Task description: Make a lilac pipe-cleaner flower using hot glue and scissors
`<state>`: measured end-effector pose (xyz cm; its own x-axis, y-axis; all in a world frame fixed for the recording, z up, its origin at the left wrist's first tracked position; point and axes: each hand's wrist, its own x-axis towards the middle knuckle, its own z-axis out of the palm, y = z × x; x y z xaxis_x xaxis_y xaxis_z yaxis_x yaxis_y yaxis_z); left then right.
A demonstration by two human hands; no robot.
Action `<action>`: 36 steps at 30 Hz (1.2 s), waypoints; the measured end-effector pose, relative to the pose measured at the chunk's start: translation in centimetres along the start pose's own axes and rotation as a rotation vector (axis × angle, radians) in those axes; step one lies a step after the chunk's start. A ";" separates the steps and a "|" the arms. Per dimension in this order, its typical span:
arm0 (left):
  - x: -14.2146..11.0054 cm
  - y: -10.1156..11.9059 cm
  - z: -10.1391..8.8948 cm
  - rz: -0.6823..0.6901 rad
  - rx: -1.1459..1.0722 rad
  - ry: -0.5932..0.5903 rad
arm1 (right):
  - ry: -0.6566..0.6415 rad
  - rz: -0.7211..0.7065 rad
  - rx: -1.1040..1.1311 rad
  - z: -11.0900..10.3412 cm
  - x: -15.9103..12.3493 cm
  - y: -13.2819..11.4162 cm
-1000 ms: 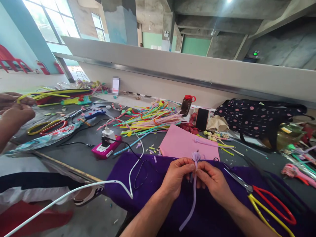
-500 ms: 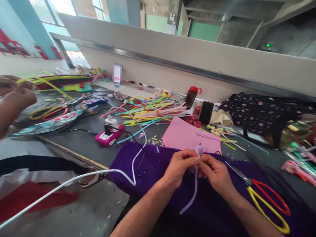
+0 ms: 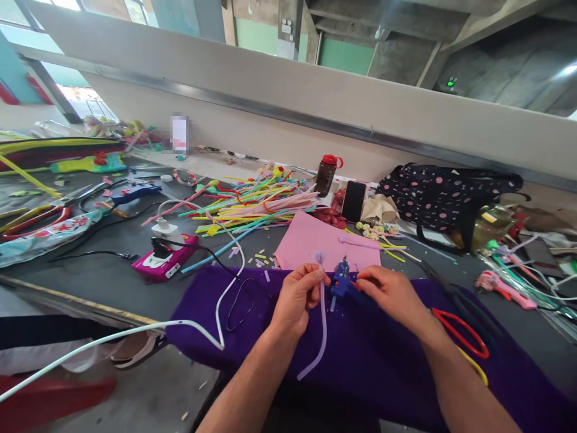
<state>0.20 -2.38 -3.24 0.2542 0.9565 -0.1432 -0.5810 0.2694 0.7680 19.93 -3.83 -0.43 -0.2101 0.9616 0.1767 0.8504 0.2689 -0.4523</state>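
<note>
My left hand (image 3: 295,294) is closed, pinching a lilac pipe cleaner (image 3: 323,337) just under its fluffy, tufted head; the stem hangs down and curves toward me. Just right of it, a blue hot glue gun (image 3: 341,282) points its nozzle away from me over the purple cloth (image 3: 360,361). At the gun's handle, my right hand (image 3: 390,294) has its fingers bent around it, partly hiding the grip. Scissors with red and yellow handles (image 3: 464,334) lie by my right forearm, partly covered by it.
A pink sheet (image 3: 302,240) lies beyond my hands, near a pile of coloured pipe cleaners (image 3: 265,207). A magenta power strip (image 3: 164,261) with a white cable (image 3: 219,313) sits left. Behind stand a bottle (image 3: 325,177), a phone (image 3: 354,201) and a patterned bag (image 3: 428,198).
My hands have separated. The left keeps the lilac pipe cleaner, and the right has let go of it and moved to the glue gun. The view has turned right; the other person's hands are out of view.
</note>
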 end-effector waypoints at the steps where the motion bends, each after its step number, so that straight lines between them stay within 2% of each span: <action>1: 0.0 0.0 0.0 0.002 -0.005 -0.003 | -0.043 -0.008 -0.089 0.3 0.0 -0.1; 6: 0.1 -0.2 -0.2 -0.005 -0.027 -0.010 | -0.170 0.038 -0.391 1.9 -0.3 -0.5; 9: 0.1 -0.2 -0.2 -0.007 -0.043 0.004 | -0.197 0.031 -0.408 2.4 -0.1 -0.2; 12: 0.1 -0.1 -0.3 -0.001 -0.061 0.015 | -0.195 0.051 -0.314 2.1 0.2 0.3; 16: 0.2 0.0 -0.5 0.014 -0.094 0.020 | -0.080 0.112 0.009 0.3 0.1 0.9; 19: 0.2 -0.1 -0.6 0.011 -0.117 0.021 | -0.005 0.092 0.478 -0.9 -0.5 0.8; 21: 0.2 -0.1 -0.6 0.006 -0.123 0.023 | -0.002 0.050 0.802 -1.0 -1.2 0.1; 23: 0.2 -0.2 -0.7 0.005 -0.127 0.023 | -0.015 0.019 0.967 -0.5 -2.0 -1.1; 28: 0.3 -0.2 -0.6 -0.007 -0.122 0.039 | 0.015 0.015 0.924 1.3 -3.7 -3.1; 36: 0.2 -0.1 -0.3 -0.023 -0.098 0.052 | 0.043 -0.030 0.757 2.8 -4.2 -1.7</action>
<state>0.05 -2.20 -3.59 0.2294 0.9537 -0.1944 -0.6485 0.2987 0.7001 17.98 -8.12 -2.88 -0.1957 0.9544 0.2254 0.2781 0.2745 -0.9205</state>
